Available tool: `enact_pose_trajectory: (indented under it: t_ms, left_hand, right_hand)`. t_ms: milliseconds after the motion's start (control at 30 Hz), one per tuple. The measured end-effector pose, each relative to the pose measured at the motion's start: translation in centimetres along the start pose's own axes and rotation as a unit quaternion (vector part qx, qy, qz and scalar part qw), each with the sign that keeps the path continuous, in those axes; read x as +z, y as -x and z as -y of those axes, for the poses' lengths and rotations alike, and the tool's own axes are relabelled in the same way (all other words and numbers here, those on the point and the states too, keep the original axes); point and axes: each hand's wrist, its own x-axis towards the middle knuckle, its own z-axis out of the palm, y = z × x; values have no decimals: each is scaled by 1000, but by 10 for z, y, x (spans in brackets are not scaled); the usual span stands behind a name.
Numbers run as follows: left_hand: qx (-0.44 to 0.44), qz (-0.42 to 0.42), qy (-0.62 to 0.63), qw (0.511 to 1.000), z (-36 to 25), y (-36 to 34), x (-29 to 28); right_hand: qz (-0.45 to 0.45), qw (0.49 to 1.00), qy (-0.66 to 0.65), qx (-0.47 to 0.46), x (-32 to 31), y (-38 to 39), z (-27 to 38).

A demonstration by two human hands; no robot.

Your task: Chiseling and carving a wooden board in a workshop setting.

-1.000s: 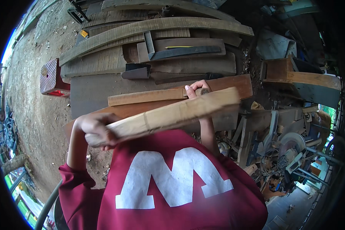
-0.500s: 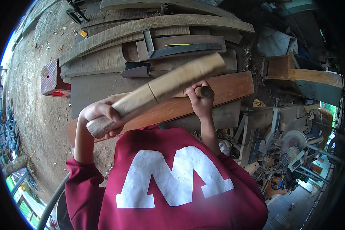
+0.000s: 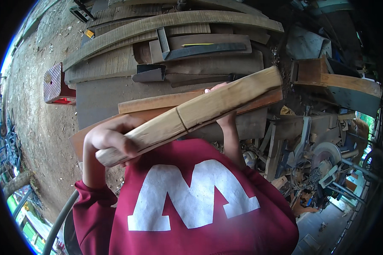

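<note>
I hold a long pale wooden beam [image 3: 195,112] in front of my chest, slanting up to the right. My left hand [image 3: 112,138] grips its lower left end. My right hand [image 3: 223,104] is mostly hidden behind the beam near its middle, with only fingers and wrist showing. Below the beam lies a reddish-brown plank [image 3: 157,104] on a grey worktable [image 3: 98,100]. My red sweatshirt [image 3: 191,199] with a large white mark fills the lower picture.
Curved grey wooden boards [image 3: 174,21] are stacked at the back. A red block [image 3: 55,85] stands at the left on bare earth. Machinery, a saw wheel [image 3: 325,153] and scrap wood crowd the right side.
The beam swung up steeply half a second ago and has come back down to a flatter slant, with both hands still on it.
</note>
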Motion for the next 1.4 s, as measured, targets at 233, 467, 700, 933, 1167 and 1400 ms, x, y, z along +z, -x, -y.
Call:
enact_pose_trajectory:
  t_ms: [233, 467, 700, 933, 1167, 1400]
  left_hand:
    - [-6, 65, 88, 994, 15, -4, -14]
    - [115, 104, 147, 977, 27, -4, -12]
    - [-63, -15, 1, 998, 19, -11, -16]
    - [49, 13, 8, 999, 25, 9, -9]
    - [42, -229, -146, 962, 38, -4, -5]
    - [-115, -364, -277, 882, 66, -24, -13]
  right_hand:
    - [27, 999, -47, 1, -1, 3, 4]
    - [-21, 999, -30, -34, -3, -2, 29]
    - [43, 998, -12, -35, 1, -2, 10]
    - [-49, 996, -76, 25, 3, 2, 10]
    - [-90, 964, -217, 128, -14, -2, 8]
    - [-170, 941, -283, 73, -30, -15, 18]
